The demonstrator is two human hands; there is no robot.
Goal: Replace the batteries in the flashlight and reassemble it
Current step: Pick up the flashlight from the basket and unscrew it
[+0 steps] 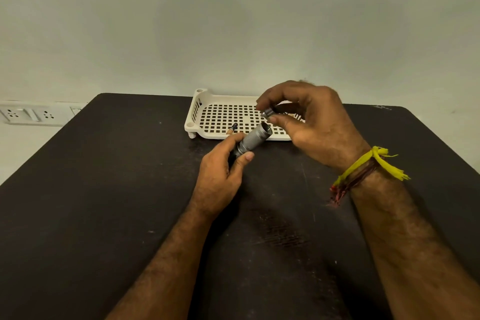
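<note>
head view
flashlight body (253, 139): knurled grey metal tube, open end up and to the right, gripped in left hand (220, 171), above the table.
tail cap (267, 112): small silver metal cylinder, pinched by right hand (314, 122), just above the open end, apart from it.
battery (232, 128): one, dark, lying in tray.
tray (220, 114): one, cream plastic, square-holed grid.
table (104, 189): dark, scuffed, against pale wall.
sockets (28, 113): white strip, far left.

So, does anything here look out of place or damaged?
Nothing looks damaged. The flashlight body in the left hand is open at its end, with the cap pinched apart from it in the right hand. One battery lies loose in the tray.
</note>
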